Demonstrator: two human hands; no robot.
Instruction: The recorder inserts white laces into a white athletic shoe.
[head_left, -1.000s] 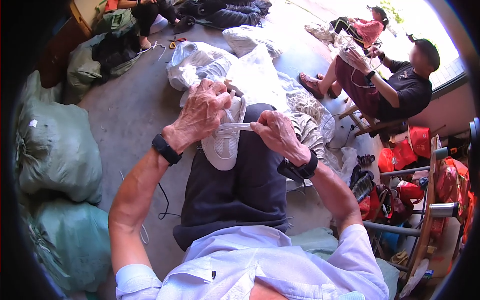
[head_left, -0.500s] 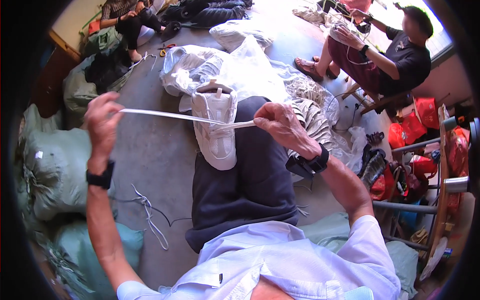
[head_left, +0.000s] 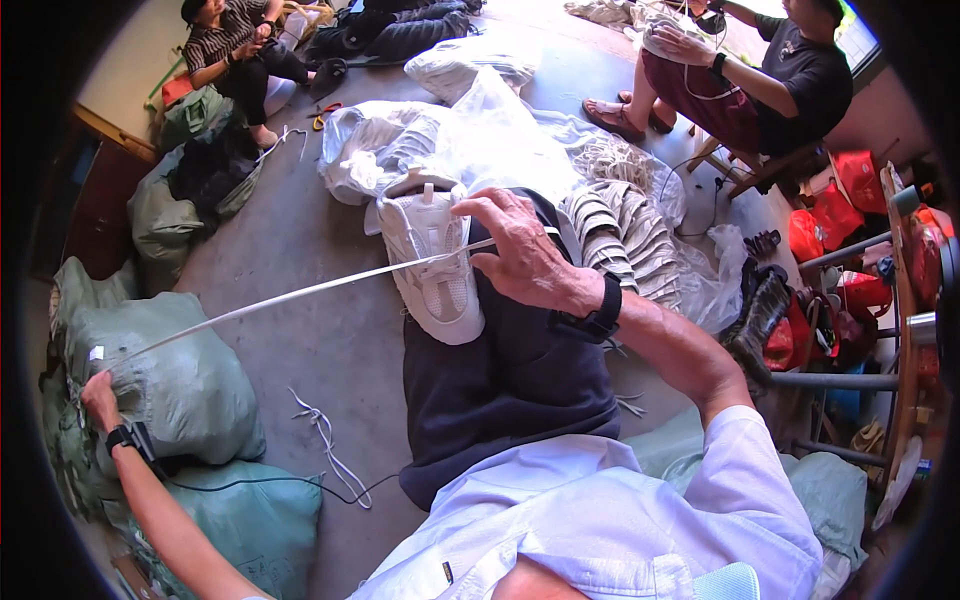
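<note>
The right hand (head_left: 530, 255) has its thumb and forefinger parted wide, the forefinger reaching to the collar side of a white shoe (head_left: 430, 285); a white lace (head_left: 300, 293) runs into the gap between them, and whether the fingers behind grip it cannot be told. The shoe lies just left of this hand, toe toward the wearer, on the dark trousers (head_left: 505, 365). From the lacing, the lace stretches straight to the left hand (head_left: 100, 402), well out to the left and lower, its fingers closed on the far length.

Just beyond the left hand, and to its right, bulges a green sack (head_left: 190, 370); a second green sack (head_left: 255, 525) sits below. Between the left hand and the trousers, loose white laces (head_left: 325, 440) lie on the floor.

To the right of the right hand comes a row of pale overlapping pieces (head_left: 610, 235), then clear plastic (head_left: 712, 290), and farther right some red bags (head_left: 838, 210). Ahead of the hand spreads a white plastic bag (head_left: 490, 140), with orange-handled scissors (head_left: 322, 116) farther off to its left.

Farthest out, a seated person in a dark shirt (head_left: 790, 85) is ahead and right, another in a striped top (head_left: 235, 40) ahead and left.
</note>
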